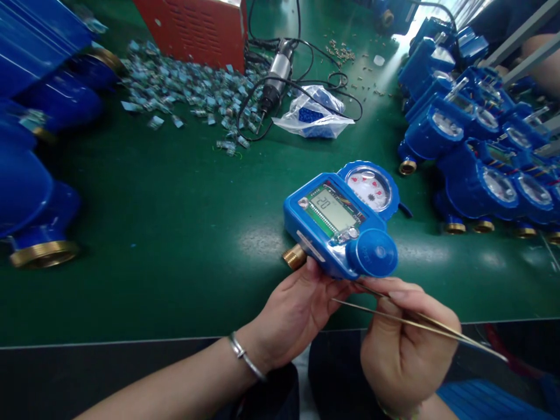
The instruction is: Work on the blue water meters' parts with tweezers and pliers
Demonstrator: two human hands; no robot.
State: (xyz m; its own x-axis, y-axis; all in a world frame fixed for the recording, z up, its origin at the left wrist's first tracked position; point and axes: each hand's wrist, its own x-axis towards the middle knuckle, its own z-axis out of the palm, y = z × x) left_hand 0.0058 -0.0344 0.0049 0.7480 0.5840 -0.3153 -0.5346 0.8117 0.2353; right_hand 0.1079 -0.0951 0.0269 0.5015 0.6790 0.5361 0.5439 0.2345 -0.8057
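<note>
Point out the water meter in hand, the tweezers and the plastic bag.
Water meter (333,211), head view, on its LCD screen.
Tweezers (420,324), head view, mid-shaft.
Plastic bag (312,114), head view, its middle.

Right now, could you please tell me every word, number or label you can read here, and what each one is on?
"20": on the LCD screen of the blue water meter that the left hand holds.
Embossed marking on the meter's round blue cap: too blurred to read.
Dial face figures: too small to read.
White strip label on the meter's side: no legible text.
Dials on the meters at right: unreadable.
</note>
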